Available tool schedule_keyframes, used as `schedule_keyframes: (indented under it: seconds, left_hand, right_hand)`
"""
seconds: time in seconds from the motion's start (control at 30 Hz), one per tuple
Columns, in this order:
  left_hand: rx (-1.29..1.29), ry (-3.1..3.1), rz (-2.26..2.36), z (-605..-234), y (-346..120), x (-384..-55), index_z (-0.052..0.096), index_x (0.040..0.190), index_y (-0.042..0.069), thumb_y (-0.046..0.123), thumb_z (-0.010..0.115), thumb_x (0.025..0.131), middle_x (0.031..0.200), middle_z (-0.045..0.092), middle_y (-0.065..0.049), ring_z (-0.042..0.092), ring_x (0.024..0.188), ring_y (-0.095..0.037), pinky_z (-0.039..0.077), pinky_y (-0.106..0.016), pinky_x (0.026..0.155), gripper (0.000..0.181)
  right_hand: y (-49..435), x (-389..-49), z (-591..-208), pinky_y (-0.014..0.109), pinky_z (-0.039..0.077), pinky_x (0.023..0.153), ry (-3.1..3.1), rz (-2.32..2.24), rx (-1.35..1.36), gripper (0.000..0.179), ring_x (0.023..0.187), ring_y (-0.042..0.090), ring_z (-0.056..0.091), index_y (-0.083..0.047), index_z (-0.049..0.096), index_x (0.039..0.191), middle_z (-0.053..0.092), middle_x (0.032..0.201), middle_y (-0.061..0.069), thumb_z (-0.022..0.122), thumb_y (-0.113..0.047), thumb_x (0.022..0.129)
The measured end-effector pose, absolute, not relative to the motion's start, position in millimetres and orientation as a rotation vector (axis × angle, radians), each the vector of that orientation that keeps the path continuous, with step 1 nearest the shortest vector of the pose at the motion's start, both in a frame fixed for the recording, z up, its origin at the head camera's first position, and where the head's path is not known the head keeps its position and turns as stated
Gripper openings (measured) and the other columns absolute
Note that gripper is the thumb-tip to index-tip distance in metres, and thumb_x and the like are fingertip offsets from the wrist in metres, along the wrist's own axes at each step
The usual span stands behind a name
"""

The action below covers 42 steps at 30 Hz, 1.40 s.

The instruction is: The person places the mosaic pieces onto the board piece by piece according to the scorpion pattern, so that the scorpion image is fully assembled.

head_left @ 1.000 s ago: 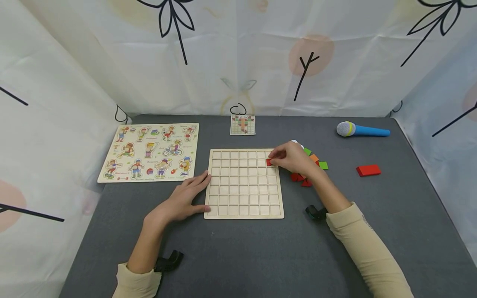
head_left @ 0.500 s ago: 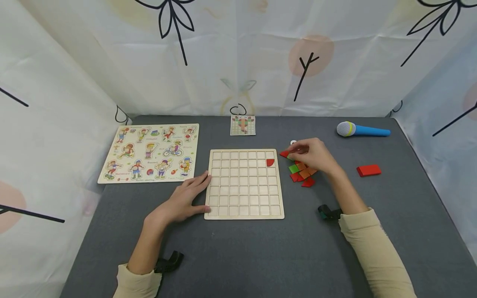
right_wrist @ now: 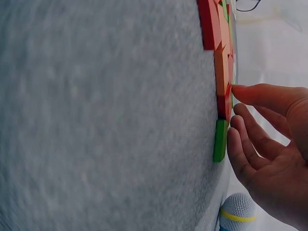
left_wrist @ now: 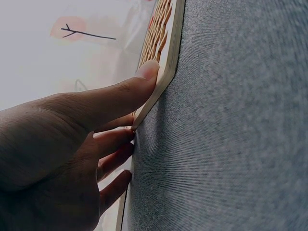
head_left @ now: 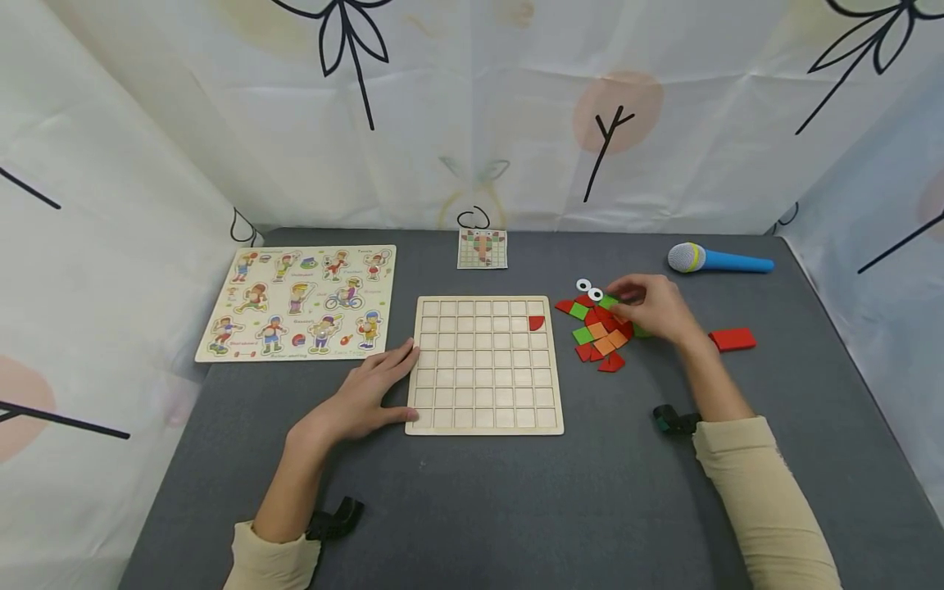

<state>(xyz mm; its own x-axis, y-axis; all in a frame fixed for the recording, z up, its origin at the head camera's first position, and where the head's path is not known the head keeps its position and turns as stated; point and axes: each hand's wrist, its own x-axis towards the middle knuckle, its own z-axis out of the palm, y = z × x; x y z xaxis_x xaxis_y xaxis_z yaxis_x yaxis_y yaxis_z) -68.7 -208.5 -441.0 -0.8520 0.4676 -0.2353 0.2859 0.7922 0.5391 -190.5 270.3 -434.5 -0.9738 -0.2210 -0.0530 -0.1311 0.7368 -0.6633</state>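
Observation:
A square wooden grid board (head_left: 483, 360) lies mid-table, with a single red rounded tile (head_left: 536, 323) in a cell near its upper right corner. My left hand (head_left: 369, 389) rests against the board's left edge, fingers extended. In the left wrist view the thumb (left_wrist: 148, 70) touches the board's rim. Right of the board spreads a pile of red, green and orange tiles (head_left: 601, 334) with two white eye-like discs (head_left: 589, 289). Over the pile's right side is my right hand (head_left: 652, 307), thumb and fingers apart close to a green tile (head_left: 609, 301). No tile shows between them.
A small pattern card (head_left: 483, 248) stands behind the board. To the left lies a picture board of cartoon children (head_left: 295, 303). A blue toy microphone (head_left: 726, 260) and a red block (head_left: 732, 339) lie on the right of the grey table (head_left: 501, 508).
My right hand has placed the red rounded tile on the grid board, let go, and moved right across the pile. My left hand has stayed at the board's left edge.

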Motion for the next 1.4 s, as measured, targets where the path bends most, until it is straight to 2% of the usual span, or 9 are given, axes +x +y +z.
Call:
schedule_keyframes:
  seconds: [0.23,0.57,0.8,1.03,1.4]
  left_hand:
    - [0.576,2.624,0.705,-441.2,-208.4,-68.8,0.032,0.171,0.007,0.035,0.083,0.097,0.182,0.023,-0.015,0.031,0.162,-0.047,0.03,-0.075,0.122,0.095]
    - [0.568,2.616,0.707,-441.8,-207.5,-69.1,0.031,0.171,0.008,0.035,0.083,0.097,0.183,0.022,-0.015,0.03,0.163,-0.047,0.029,-0.075,0.122,0.095]
    - [0.558,2.61,0.701,-442.5,-207.6,-69.8,0.031,0.172,0.008,0.035,0.083,0.097,0.183,0.022,-0.014,0.029,0.163,-0.046,0.029,-0.074,0.123,0.096]
    - [0.567,2.618,0.704,-440.9,-207.6,-69.5,0.032,0.171,0.007,0.035,0.083,0.097,0.182,0.023,-0.015,0.03,0.163,-0.048,0.029,-0.075,0.122,0.094]
    - [0.591,2.613,0.687,-440.0,-209.1,-69.6,0.031,0.171,0.006,0.036,0.081,0.098,0.182,0.022,-0.016,0.029,0.163,-0.049,0.028,-0.076,0.122,0.094]
  right_hand:
    - [274.2,-196.0,-434.5,0.019,0.049,0.087,2.787,-0.977,-0.293,0.033,0.117,0.04,0.073,0.0,0.075,0.13,0.077,0.127,0.025,0.076,-0.012,0.099]
    - [273.1,-204.2,-429.3,0.032,0.053,0.087,2.797,-0.894,-0.323,0.033,0.106,0.037,0.072,0.004,0.075,0.124,0.077,0.115,0.027,0.077,-0.016,0.098]
    - [274.6,-209.5,-430.4,0.028,0.053,0.083,2.817,-0.882,-0.327,0.032,0.101,0.036,0.074,0.005,0.076,0.121,0.077,0.111,0.027,0.078,-0.015,0.097]
    - [268.6,-205.6,-430.8,0.013,0.049,0.076,2.829,-0.982,-0.326,0.032,0.097,0.028,0.073,0.001,0.078,0.122,0.079,0.109,0.024,0.078,-0.019,0.097]
    - [224.4,-189.0,-432.7,0.014,0.053,0.081,2.708,-1.173,-0.527,0.029,0.093,0.016,0.07,-0.001,0.079,0.123,0.079,0.108,0.019,0.08,-0.014,0.097]
